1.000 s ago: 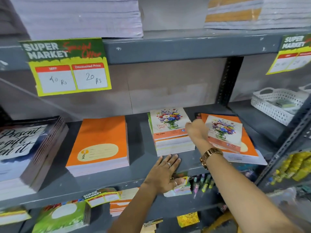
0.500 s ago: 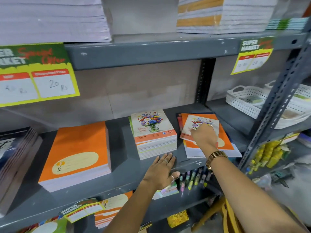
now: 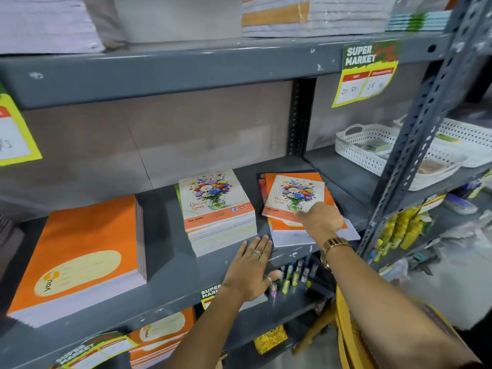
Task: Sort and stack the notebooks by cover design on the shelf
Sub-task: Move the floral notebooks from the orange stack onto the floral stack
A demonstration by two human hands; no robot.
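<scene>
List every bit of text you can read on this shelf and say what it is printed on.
"SUPER MARKET", "20 Rs": price tag on the upper shelf edge; its second price is blurred.
"you": orange notebook stack.
"GOLD": flower notebook stack; its script title is too blurred.
"SUPER MARK...": tag partly behind the left hand.
Loose flower notebook under the right hand: unreadable.

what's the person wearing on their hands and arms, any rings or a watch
Both forearms are bare, with no sleeves in view. The left hand carries two rings: one on a middle finger that looks silver with a small setting, and a plain band on the thumb. The right hand seems to have a thin ring too, though it is too small to be sure. A gold-toned metal wristwatch with a link band sits on the right wrist.
</scene>
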